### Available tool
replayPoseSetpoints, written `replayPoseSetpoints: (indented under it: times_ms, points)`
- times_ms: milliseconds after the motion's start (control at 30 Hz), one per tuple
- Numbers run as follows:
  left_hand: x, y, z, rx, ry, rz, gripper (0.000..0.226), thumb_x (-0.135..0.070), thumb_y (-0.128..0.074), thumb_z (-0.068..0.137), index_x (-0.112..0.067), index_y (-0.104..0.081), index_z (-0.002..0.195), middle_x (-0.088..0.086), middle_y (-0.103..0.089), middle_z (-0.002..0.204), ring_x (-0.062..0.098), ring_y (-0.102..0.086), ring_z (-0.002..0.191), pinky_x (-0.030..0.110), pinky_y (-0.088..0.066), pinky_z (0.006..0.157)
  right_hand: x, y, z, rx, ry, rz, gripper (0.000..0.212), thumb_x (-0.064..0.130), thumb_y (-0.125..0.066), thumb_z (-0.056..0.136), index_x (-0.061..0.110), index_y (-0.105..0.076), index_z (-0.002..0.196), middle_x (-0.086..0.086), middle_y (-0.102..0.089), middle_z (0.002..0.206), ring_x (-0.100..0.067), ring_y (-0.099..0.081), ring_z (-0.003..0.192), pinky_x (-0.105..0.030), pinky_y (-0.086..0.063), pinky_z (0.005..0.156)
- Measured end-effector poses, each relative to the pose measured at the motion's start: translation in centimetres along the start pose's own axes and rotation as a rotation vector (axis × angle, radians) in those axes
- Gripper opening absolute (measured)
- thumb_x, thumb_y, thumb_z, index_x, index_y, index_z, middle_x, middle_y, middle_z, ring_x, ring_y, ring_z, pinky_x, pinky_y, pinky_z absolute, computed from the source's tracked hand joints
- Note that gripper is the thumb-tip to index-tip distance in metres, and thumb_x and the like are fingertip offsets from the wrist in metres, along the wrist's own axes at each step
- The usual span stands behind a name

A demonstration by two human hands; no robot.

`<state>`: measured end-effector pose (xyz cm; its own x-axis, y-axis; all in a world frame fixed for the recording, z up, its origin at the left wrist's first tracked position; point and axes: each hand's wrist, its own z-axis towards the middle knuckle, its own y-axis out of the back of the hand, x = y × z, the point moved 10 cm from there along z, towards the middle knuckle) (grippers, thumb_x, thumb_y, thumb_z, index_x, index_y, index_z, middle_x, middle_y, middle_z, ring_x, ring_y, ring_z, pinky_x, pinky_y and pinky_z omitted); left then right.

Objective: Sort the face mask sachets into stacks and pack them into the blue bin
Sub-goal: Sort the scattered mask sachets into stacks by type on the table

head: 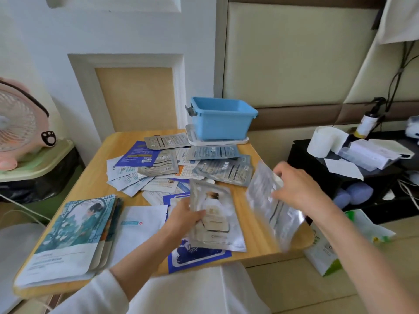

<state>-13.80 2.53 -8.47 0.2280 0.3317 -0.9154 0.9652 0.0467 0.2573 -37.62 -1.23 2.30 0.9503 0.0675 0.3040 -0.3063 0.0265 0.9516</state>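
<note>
Soft sleeve (102,293), glossy foil sachet (217,200)

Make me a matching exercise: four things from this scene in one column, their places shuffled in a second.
Things
1. blue bin
2. teal stack
3. pink fan
4. blurred silver sachet

Places
a. in the right hand
b. near left corner of the table
c. far edge of the table
d. off the table, to its left

Pairs: 1-c, 2-b, 3-d, 4-a
</note>
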Motion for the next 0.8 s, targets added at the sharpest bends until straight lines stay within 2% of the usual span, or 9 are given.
replayPoseSetpoints:
  times_ms: [67, 100, 167, 267, 367, 433, 567, 700, 800]
  points:
    - [-0.3, -2.4, -0.1, 0.064, 0.020, -0.039, 0.024, -0.002, -0.052, 0.091, -0.006, -0.053, 0.115, 0.008, -0.066, 0.086, 0.017, -0.063, 0.070, 0.026, -0.053, 0.063, 3.7, 0.0, -1.6, 0.046, 0.156, 0.003, 0.031, 0.022, -0.062, 0.087, 0.022, -0.044, 0.112, 0.003, -0.054, 0.087, -0.020, -0.059, 0.079, -0.027, -0.041, 0.055]
    - [-0.3, -3.5, 0.0, 0.091, 0.042, -0.075, 0.024, -0.001, -0.051, 0.092, -0.006, -0.052, 0.116, 0.010, -0.066, 0.091, 0.020, -0.065, 0.076, 0.028, -0.054, 0.067, 4.9, -1.7, -2.1, 0.194, 0.185, 0.105, 0.036, 0.030, -0.063, 0.087, 0.026, -0.044, 0.117, 0.005, -0.053, 0.088, -0.016, -0.061, 0.078, -0.021, -0.046, 0.054]
    - [0.0, -4.7, 0.4, 0.095, 0.080, -0.122, 0.026, 0.000, -0.048, 0.092, -0.006, -0.051, 0.117, 0.015, -0.065, 0.106, 0.029, -0.064, 0.094, 0.038, -0.055, 0.082, 5.0, -4.8, -2.1, 0.420, 0.121, 0.310, 0.046, 0.043, -0.063, 0.085, 0.026, -0.048, 0.125, 0.005, -0.057, 0.100, -0.012, -0.066, 0.081, -0.026, -0.058, 0.065]
    - [0.2, -4.7, 0.7, 0.073, 0.086, -0.111, 0.027, 0.002, -0.046, 0.091, -0.005, -0.053, 0.116, 0.016, -0.065, 0.107, 0.028, -0.064, 0.096, 0.034, -0.055, 0.077, 1.1, -5.2, 0.7, 0.293, 0.018, 0.280, 0.047, 0.047, -0.061, 0.085, 0.025, -0.054, 0.126, 0.002, -0.059, 0.119, -0.014, -0.062, 0.099, -0.037, -0.054, 0.087]
    - [0.2, -5.0, 0.3, 0.094, 0.107, -0.158, 0.025, 0.003, -0.039, 0.093, -0.006, -0.054, 0.110, 0.011, -0.066, 0.092, 0.022, -0.064, 0.081, 0.029, -0.053, 0.065, -1.2, -8.6, 0.8, 0.404, 0.049, 0.055, 0.066, 0.053, -0.069, 0.075, 0.034, -0.045, 0.134, 0.002, -0.041, 0.138, -0.020, -0.040, 0.127, -0.038, -0.041, 0.102]
    - [-0.1, -5.6, 0.4, 0.116, 0.124, -0.182, 0.025, -0.005, -0.036, 0.096, -0.006, -0.054, 0.114, 0.010, -0.064, 0.094, 0.023, -0.063, 0.084, 0.037, -0.054, 0.075, -1.6, -9.8, 0.5, 0.400, 0.042, 0.033, 0.081, 0.052, -0.074, 0.070, 0.032, -0.036, 0.139, 0.001, -0.033, 0.138, -0.023, -0.032, 0.131, -0.039, -0.037, 0.104]
    - [-0.3, -7.7, 0.2, 0.181, 0.163, -0.185, 0.040, -0.030, -0.044, 0.098, -0.015, -0.034, 0.134, 0.004, -0.054, 0.120, 0.017, -0.054, 0.098, 0.037, -0.049, 0.087, -2.3, -9.8, 0.8, 0.333, -0.013, -0.022, 0.089, 0.053, -0.076, 0.067, 0.020, -0.033, 0.137, -0.005, -0.034, 0.134, -0.026, -0.044, 0.122, -0.034, -0.046, 0.091]
    - [-0.5, -9.0, 0.7, 0.141, 0.111, -0.142, 0.070, -0.009, -0.057, 0.091, -0.016, -0.013, 0.145, 0.014, -0.048, 0.132, 0.030, -0.053, 0.118, 0.045, -0.045, 0.100, -2.7, -10.0, 0.6, 0.354, -0.074, 0.085, 0.103, 0.053, -0.076, 0.067, 0.021, -0.018, 0.146, -0.005, -0.032, 0.134, -0.021, -0.053, 0.106, -0.032, -0.059, 0.067]
    - [-1.0, -9.4, 0.6, 0.146, 0.051, -0.234, 0.087, -0.005, -0.060, 0.089, -0.020, 0.002, 0.148, 0.007, -0.049, 0.130, 0.026, -0.052, 0.118, 0.041, -0.043, 0.103, -2.7, -9.9, 0.5, 0.346, -0.067, 0.102, 0.100, 0.053, -0.075, 0.068, 0.024, -0.019, 0.146, -0.004, -0.033, 0.132, -0.019, -0.055, 0.098, -0.027, -0.058, 0.054]
